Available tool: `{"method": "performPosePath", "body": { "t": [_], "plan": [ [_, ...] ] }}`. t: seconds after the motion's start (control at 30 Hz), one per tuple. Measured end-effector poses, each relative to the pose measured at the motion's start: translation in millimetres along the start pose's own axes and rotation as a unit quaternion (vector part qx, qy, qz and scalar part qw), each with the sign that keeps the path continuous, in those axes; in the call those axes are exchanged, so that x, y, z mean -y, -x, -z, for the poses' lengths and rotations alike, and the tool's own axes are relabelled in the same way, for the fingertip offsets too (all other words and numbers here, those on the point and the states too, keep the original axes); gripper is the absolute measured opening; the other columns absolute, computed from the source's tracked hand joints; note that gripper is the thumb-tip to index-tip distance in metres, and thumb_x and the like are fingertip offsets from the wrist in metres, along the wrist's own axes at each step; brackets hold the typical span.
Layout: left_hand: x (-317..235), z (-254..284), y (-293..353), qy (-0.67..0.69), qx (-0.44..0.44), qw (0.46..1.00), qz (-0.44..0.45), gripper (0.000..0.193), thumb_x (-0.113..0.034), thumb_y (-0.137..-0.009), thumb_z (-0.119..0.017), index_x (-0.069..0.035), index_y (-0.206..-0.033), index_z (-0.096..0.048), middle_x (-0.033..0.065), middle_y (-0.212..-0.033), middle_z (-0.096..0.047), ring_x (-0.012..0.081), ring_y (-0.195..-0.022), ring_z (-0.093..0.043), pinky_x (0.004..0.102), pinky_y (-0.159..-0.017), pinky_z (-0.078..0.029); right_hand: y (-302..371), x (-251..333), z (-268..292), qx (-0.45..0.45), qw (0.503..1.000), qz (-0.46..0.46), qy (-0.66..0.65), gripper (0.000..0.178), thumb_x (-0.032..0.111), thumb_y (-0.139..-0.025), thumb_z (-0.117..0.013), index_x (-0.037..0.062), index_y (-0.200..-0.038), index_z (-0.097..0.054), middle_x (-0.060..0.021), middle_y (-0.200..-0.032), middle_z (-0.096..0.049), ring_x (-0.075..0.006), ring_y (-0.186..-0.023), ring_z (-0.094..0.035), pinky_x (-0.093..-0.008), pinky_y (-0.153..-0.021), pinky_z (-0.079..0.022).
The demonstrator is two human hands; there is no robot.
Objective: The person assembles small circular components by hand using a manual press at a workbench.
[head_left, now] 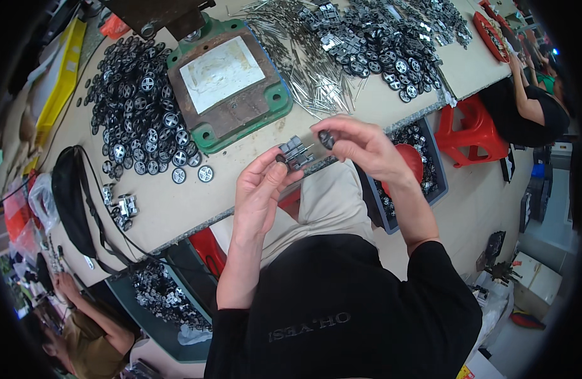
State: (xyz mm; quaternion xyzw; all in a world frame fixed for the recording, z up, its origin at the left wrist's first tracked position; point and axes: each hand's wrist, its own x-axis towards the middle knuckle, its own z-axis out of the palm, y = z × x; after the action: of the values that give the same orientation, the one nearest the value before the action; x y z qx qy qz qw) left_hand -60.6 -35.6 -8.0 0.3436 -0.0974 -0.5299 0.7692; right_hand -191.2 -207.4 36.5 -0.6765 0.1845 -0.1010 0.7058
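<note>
My left hand [258,192] pinches a small grey toy car chassis [294,151] above the table's front edge. A black wheel sits at the chassis's near side by my thumb, and thin metal axle ends stick out toward the right. My right hand [370,151] grips a loose black wheel [327,139] between thumb and fingers, a short way right of the chassis and apart from it. Beyond my hands lie a heap of thin metal axles [319,88] and a pile of grey chassis parts [348,28] with black wheels [401,66] at its near side.
A green-based press [205,138] stands beyond my left hand, beside a large wheel heap [139,104]. A grey bin [437,189] with a red bowl [412,165] is under my right forearm. A red stool [461,129], black bag [70,189] and co-workers flank the table.
</note>
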Motion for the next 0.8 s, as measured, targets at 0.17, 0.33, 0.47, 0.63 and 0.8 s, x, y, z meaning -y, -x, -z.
{"method": "performPosePath", "body": {
  "t": [0.17, 0.33, 0.47, 0.63, 0.8],
  "plan": [
    [-1, 0, 2, -0.008, -0.009, 1.000, 0.008, 0.031, -0.006, -0.088, -0.054, 0.003, -0.118, -0.050, 0.0133, -0.108, -0.059, 0.0195, -0.091, -0.061, 0.0309, -0.082, -0.053, -6, -7, -10, 0.034, 0.998, 0.044, -0.022, 0.031, 0.001, -0.085, -0.052, 0.0019, -0.115, -0.056, -0.0003, -0.086, -0.046, -0.0073, -0.076, -0.044, -0.0205, -0.068, -0.037],
    [0, -1, 4, -0.008, -0.010, 1.000, 0.002, 0.032, -0.006, -0.088, -0.055, 0.003, -0.118, -0.050, 0.0132, -0.108, -0.059, 0.0198, -0.090, -0.062, 0.0311, -0.082, -0.053, -5, -4, -11, 0.039, 0.998, 0.055, 0.001, 0.031, 0.001, -0.084, -0.053, 0.0012, -0.115, -0.057, -0.0014, -0.087, -0.047, -0.0085, -0.077, -0.045, -0.0212, -0.070, -0.038],
    [4, 1, 5, -0.007, -0.014, 1.000, -0.001, 0.033, -0.006, -0.087, -0.056, 0.003, -0.118, -0.050, 0.0135, -0.107, -0.059, 0.0204, -0.089, -0.062, 0.0312, -0.081, -0.053, -5, -4, -9, 0.038, 0.994, 0.083, 0.063, 0.032, 0.000, -0.083, -0.054, 0.0010, -0.114, -0.057, -0.0024, -0.089, -0.048, -0.0099, -0.077, -0.046, -0.0220, -0.071, -0.039],
    [3, -3, 7, -0.011, -0.018, 1.000, -0.013, 0.033, -0.005, -0.087, -0.057, 0.004, -0.117, -0.050, 0.0135, -0.107, -0.059, 0.0202, -0.088, -0.063, 0.0310, -0.080, -0.053, -4, -2, -9, 0.039, 0.994, 0.092, 0.052, 0.032, -0.001, -0.082, -0.055, 0.0013, -0.114, -0.058, -0.0029, -0.090, -0.050, -0.0101, -0.078, -0.046, -0.0224, -0.071, -0.040],
    [2, -5, 4, -0.047, -0.033, 0.998, -0.026, 0.033, -0.004, -0.086, -0.058, 0.005, -0.117, -0.051, 0.0133, -0.103, -0.061, 0.0198, -0.086, -0.063, 0.0298, -0.080, -0.053, -7, 3, -11, 0.019, 0.987, 0.116, 0.107, 0.029, 0.001, -0.081, -0.058, 0.0012, -0.110, -0.060, -0.0050, -0.090, -0.054, -0.0105, -0.078, -0.049, -0.0239, -0.069, -0.042]
  ]
}}
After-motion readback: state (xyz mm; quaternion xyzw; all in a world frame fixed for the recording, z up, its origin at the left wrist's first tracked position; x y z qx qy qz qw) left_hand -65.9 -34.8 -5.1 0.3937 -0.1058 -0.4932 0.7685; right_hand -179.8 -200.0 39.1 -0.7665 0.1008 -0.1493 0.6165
